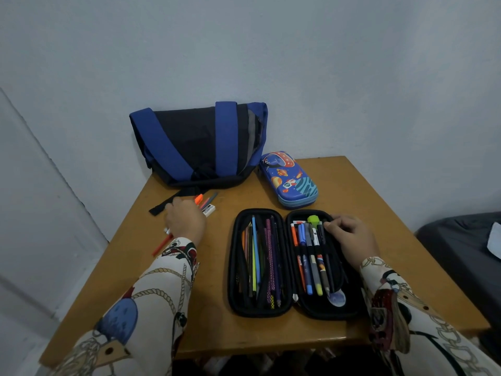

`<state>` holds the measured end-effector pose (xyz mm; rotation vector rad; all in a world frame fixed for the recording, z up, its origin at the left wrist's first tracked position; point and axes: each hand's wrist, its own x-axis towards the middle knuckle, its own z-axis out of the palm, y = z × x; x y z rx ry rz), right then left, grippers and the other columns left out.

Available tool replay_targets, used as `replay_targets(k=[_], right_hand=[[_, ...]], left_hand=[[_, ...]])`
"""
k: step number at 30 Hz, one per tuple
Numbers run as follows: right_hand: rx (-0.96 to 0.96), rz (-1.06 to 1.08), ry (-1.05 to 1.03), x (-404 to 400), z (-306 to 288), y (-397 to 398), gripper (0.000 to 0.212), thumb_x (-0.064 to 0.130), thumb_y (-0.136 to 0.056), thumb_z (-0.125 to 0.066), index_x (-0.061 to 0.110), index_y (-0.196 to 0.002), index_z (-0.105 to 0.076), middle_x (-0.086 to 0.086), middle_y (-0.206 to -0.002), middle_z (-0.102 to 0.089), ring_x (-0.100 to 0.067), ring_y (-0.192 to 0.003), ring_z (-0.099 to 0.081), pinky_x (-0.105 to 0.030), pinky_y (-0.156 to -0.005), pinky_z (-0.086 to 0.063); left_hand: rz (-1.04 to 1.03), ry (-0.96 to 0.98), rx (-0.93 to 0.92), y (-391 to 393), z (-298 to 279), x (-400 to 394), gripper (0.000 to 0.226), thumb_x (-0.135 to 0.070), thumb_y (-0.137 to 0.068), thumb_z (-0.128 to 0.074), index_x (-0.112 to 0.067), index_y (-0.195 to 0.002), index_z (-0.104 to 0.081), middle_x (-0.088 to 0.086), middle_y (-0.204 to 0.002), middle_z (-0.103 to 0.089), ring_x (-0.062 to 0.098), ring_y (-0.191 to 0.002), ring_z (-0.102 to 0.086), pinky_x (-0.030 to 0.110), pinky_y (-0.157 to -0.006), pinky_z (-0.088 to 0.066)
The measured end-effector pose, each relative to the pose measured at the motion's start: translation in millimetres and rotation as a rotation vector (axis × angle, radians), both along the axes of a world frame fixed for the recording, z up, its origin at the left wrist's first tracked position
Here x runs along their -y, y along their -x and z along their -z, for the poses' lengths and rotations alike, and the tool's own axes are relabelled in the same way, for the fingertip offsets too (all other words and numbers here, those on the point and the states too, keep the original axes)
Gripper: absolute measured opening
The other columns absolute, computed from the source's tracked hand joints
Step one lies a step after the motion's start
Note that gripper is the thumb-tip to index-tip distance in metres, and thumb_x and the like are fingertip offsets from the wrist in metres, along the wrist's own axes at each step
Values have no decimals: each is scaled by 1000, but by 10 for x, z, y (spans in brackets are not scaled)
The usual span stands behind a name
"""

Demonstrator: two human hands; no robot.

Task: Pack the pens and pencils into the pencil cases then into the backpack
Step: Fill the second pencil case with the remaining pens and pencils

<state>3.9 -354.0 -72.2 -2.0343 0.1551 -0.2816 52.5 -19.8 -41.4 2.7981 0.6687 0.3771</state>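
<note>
Two-halved black pencil case, pen-filled.

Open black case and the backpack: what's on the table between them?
In the head view, bare tabletop lies between the open black case and the backpack; the space-print case sits off to the right.

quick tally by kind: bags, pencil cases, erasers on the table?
Bags: 1, the blue and black bag at the back of the table.
Pencil cases: 2, the open black case and the closed space-print case.
Erasers: 1, the white eraser by the left hand.
Total: 4.
</note>
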Motion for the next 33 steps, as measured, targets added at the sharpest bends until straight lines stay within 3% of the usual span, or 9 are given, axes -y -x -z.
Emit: replay_targets(k=[8, 13, 16, 18, 20, 22, 26, 30, 33], right_hand=[[9, 4, -27, -1, 12, 4, 23, 33, -83, -70, 31, -60, -68, 13, -107, -61, -17, -104, -58, -49, -102, -40], [8, -1, -21, -14, 0, 8, 18, 35, -83, -69, 40, -66, -68, 16, -107, -61, -17, -103, -58, -50, -102, -39], [15, -2, -21, -19, -11, 15, 17, 35, -83, -70, 39, -66, -68, 15, -106, -62, -17, -102, -59, -50, -100, -41], [16, -6, -13, -22, -16, 22, 18, 35, -83, -70, 39, -66, -67, 15, -105, -62, -17, -100, -58, -51, -100, -40], [16, -8, -9, -25, -28, 25, 20, 34, -83, -70, 39, -64, -67, 15, -104, -62, -17, -100, -58, -51, -100, -40], [8, -1, -15, -28, -33, 29, 21, 34, -83, -70, 38, -62, -67, 17, -103, -61, -17, -101, -58, -51, -101, -39], [10, 2, -22, -28, -27, 31, 22, 33, -83, -71, 33, -61, -68, 20, -101, -60, -17, -101, -58, -47, -99, -42], [7, -1, -13, -20, -12, 14, 26, 32, -85, -69, 29, -60, -66, 21, -100, -58, -19, -104, -58, -46, -100, -41], [9, -12, 9, -16, 3, -4, 27, 34, -86, -67, 34, -60, -67, 25, -102, -55, -16, -104, -57, -51, -103, -37]], left_hand=[[-26, -36, -87, -40, 23, -192, 30, -21, -93, -59, -3, -116, -63, 17, -115, -59, 33, -105, -54, 39, -85, -47], [39, -7, -69, -65, 1, -137, 21, -24, -91, -63, -7, -102, -67, 11, -94, -66, 22, -78, -58, 31, -60, -46], [56, -50, -54, -64, 5, -98, 21, -26, -91, -63, -8, -101, -67, 11, -96, -66, 25, -86, -60, 33, -67, -51], [66, -51, 60, -42, -3, -57, 26, -29, -94, -57, -9, -105, -68, 14, -105, -61, 29, -99, -53, 36, -78, -48], [155, 80, 248, -19, -59, 51, 29, -31, -97, -52, -11, -112, -67, 13, -108, -57, 27, -99, -50, 37, -79, -46], [300, 364, 365, -10, -180, 251, 28, -30, -99, -50, -10, -112, -63, 5, -101, -56, 20, -86, -56, 37, -73, -51], [476, 763, 379, -17, -418, 829, 12, -18, -96, -56, -12, -106, -53, -4, -83, -56, 10, -74, -58, 23, -64, -50], [631, 1043, 203, -30, -474, 1287, 64, 1, -89, -58, -21, -140, -26, 15, -100, -59, 23, -76, -64, 19, -51, -52], [649, 1017, 123, -86, -424, 1464, 89, 4, -87, -54, -35, -150, -6, 15, -110, -55, 26, -82, -64, 26, -53, -54]])
